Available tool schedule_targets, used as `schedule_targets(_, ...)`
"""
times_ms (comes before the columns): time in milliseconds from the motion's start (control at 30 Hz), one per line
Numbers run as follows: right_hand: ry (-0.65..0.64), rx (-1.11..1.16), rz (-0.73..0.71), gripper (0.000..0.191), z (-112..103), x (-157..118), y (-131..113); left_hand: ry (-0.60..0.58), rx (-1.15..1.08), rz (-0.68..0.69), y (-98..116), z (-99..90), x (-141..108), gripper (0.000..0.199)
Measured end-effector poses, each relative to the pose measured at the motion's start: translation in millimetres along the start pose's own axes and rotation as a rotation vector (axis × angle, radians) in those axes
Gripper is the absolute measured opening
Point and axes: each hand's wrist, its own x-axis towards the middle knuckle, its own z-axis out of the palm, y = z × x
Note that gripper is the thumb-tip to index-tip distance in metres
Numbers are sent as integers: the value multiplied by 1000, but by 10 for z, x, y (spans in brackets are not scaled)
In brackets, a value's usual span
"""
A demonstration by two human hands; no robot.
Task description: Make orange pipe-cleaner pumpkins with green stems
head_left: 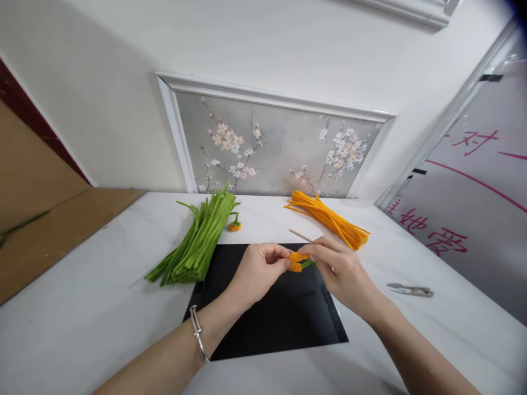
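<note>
Between my two hands is a small orange pipe-cleaner piece with a green stem [295, 266], held above a black mat [272, 318]. My left hand [263, 269] pinches its orange loops from the left side. On the other side my right hand [337, 263] closes its fingertips on the orange and green part. A thin wooden stick [300, 235] pokes out behind the right fingers; how it is held is hidden. A finished-looking orange piece with a green top [234, 225] rests on the table behind the mat.
Left of the mat lies a thick bundle of green pipe cleaners [201, 236]. A bundle of orange pipe cleaners [329, 219] lies at the back right. Small metal snips [410, 289] sit on the right. A cardboard box [61, 230] stands at the left, a whiteboard [465, 181] at the right.
</note>
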Motion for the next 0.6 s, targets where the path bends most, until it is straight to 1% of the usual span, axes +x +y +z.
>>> schedule_targets(133,-74,25,37,25,-63,14,-61,-18,25,13,12,9,-2,7)
schedule_targets(200,-103,49,35,27,-65,23,-93,-21,35,18,24,19,-9,7)
schedule_targets(267,-125,102,31,22,-42,32,-117,-45,34,-11,42,30,-23,7)
schedule_targets(300,-137,134,34,18,-26,35,-125,-66,17,-42,51,31,-30,6)
schedule_targets(367,-162,189,49,20,-1,37,-136,-131,-73,-153,65,17,-39,5)
schedule_targets(500,-176,238,47,21,-10,38,-149,-299,-382,-432,48,-69,-21,15)
schedule_targets(533,-184,249,48,21,-19,39,-151,-337,-435,-475,36,-92,-13,16)
schedule_targets(600,-212,270,66,20,-34,41,-153,-397,-484,-519,17,-122,-3,16)
